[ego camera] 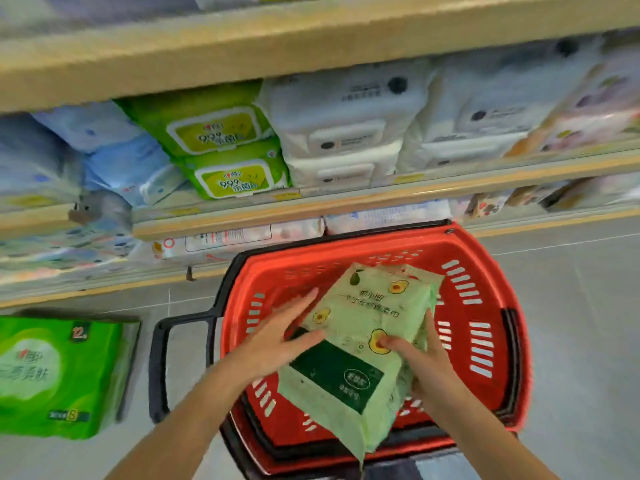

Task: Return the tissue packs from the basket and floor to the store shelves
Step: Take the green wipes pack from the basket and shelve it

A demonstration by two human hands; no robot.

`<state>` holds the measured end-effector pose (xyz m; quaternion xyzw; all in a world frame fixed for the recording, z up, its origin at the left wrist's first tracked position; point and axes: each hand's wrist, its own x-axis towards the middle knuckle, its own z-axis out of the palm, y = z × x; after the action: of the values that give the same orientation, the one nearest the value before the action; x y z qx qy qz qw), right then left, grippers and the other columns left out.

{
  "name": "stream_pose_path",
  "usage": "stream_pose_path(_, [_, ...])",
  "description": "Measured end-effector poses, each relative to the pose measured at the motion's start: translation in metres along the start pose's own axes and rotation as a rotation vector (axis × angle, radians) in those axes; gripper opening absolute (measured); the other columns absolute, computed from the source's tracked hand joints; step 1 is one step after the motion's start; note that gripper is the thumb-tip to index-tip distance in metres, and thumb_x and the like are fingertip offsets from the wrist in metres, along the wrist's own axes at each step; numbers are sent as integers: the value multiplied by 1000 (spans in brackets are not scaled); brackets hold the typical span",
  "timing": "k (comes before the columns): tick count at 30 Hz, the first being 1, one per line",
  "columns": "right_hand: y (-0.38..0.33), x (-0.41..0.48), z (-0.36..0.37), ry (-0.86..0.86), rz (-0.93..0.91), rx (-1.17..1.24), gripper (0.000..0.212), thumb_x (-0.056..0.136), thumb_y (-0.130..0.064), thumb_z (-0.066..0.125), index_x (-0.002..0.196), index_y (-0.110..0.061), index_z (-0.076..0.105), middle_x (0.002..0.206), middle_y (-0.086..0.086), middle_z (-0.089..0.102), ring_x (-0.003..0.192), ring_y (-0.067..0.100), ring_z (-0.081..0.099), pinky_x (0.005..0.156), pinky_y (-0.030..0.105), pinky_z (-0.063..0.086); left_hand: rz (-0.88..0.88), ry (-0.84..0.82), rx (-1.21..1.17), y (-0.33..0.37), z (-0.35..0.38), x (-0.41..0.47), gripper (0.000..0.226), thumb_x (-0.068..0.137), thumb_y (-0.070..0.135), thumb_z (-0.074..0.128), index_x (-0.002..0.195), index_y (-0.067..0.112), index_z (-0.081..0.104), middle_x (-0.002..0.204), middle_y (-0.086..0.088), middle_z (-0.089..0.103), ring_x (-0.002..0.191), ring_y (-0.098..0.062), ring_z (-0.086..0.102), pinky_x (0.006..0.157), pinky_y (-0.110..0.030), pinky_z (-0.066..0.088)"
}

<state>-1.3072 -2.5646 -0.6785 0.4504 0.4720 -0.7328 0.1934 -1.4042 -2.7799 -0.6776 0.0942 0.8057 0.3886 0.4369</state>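
Avocado-print tissue pack (360,306) above red basket (491,258): right hand (426,365) grips edge to lift; left hand (277,337) flat-fingered, steadying (bulky, floppy).

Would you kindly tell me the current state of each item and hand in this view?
Red basket: upright on the floor, handle folded down.
Avocado-print tissue pack: tilted over the basket, held up.
Left hand: flat against the pack's side.
Right hand: gripping the pack's edge.
Green multipack: lying on the floor, untouched.
Shelves: stocked.

One basket (485,268); two hands (277,341) (429,365); one held pack (360,317); one floor pack (59,375).
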Motion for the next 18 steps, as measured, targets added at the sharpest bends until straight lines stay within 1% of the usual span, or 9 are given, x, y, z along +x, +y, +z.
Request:
stream_pose_path(2, [-16, -33, -1, -89, -53, 6, 87, 69, -3, 72, 132, -48, 33, 109, 1, 71, 89, 24, 71, 64, 42, 58, -1, -18, -88, 27, -21, -27, 77, 75, 50, 65, 137, 53, 20, 140, 26, 22, 131, 2, 21, 109, -22, 20])
stream_pose_path(3, [-24, -50, -1, -124, -73, 11, 89, 68, -4, 74, 132, -49, 33, 108, 1, 72, 90, 25, 71, 66, 44, 58, 1, -27, -129, 38, -30, -41, 81, 72, 45, 70, 136, 53, 21, 138, 27, 23, 130, 1, 23, 110, -24, 21])
stream_pose_path(6, [-47, -101, -2, -199, -127, -13, 95, 59, -13, 81, 133, -49, 33, 111, 1, 71, 95, 29, 69, 73, 49, 57, -1, -89, -254, 69, -44, -84, 95, 57, 51, 82, 133, 58, 26, 143, 25, 34, 133, -5, 35, 112, -41, 31])
stream_pose_path(8, [-62, -137, -4, -239, -169, -40, 100, 53, -19, 83, 134, -47, 33, 117, 4, 68, 101, 33, 66, 83, 56, 53, 28, -157, -365, 93, -47, -113, 98, 58, 42, 85, 135, 55, 26, 141, 16, 47, 126, -10, 49, 104, -44, 42])
stream_pose_path(10, [-80, -175, -6, -271, -212, -47, 100, 50, -21, 85, 133, -45, 36, 119, 8, 66, 104, 35, 65, 87, 57, 50, 94, -186, -435, 123, -48, -142, 99, 61, 31, 84, 138, 51, 24, 136, 13, 53, 122, -14, 54, 99, -43, 47])
stream_pose_path(13, [-109, -234, -9, -305, -303, -48, 92, 49, -22, 87, 128, -42, 44, 117, 12, 67, 102, 38, 65, 85, 53, 51, 212, -143, -420, 170, -49, -186, 107, 59, 34, 85, 141, 47, 17, 133, 23, 53, 123, -9, 52, 102, -42, 44])
stream_pose_path(15, [-129, -272, -10, -321, -363, -54, 92, 45, -26, 89, 126, -40, 48, 115, 14, 68, 100, 39, 65, 81, 50, 53, 296, -115, -394, 202, -52, -211, 107, 58, 36, 85, 139, 49, 17, 129, 33, 51, 122, -2, 51, 102, -36, 44])
stream_pose_path(16, [-139, -290, -11, -310, -392, -53, 96, 40, -29, 91, 126, -39, 49, 114, 13, 69, 99, 39, 66, 78, 48, 55, 315, -100, -380, 217, -54, -223, 106, 58, 35, 85, 137, 51, 18, 128, 34, 51, 121, -1, 52, 100, -34, 45])
stream_pose_path(18, [-158, -327, -14, -281, -456, -35, 105, 31, -31, 93, 125, -38, 47, 109, 11, 71, 94, 37, 68, 71, 43, 57, 363, -59, -354, 247, -58, -246, 106, 54, 35, 87, 134, 56, 20, 128, 25, 56, 119, -3, 54, 98, -34, 47])
